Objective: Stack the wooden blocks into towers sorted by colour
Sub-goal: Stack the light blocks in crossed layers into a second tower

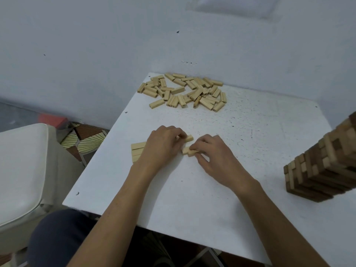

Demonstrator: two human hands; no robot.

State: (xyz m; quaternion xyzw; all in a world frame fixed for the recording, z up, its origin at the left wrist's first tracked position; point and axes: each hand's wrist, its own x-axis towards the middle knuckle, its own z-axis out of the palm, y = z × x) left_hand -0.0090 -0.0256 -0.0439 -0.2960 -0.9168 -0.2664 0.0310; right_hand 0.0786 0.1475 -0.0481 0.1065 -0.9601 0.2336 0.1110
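Observation:
A heap of several light wooden blocks (183, 91) lies at the far edge of the white table (192, 189). My left hand (163, 145) pinches one light block (189, 139) just above the table's middle. Right beside it, my right hand (213, 153) grips one or two light blocks (187, 151) lying on the table. A low flat row of light blocks (137, 151) sits left of my left hand, partly hidden by it. A tall tower of mixed dark and light blocks (325, 162) stands at the right edge.
A white cushioned seat (21, 166) stands left of the table. A patterned floor (82, 139) shows between them. The grey wall (96, 45) runs directly behind the table. My knee (57, 237) is at the table's near left corner.

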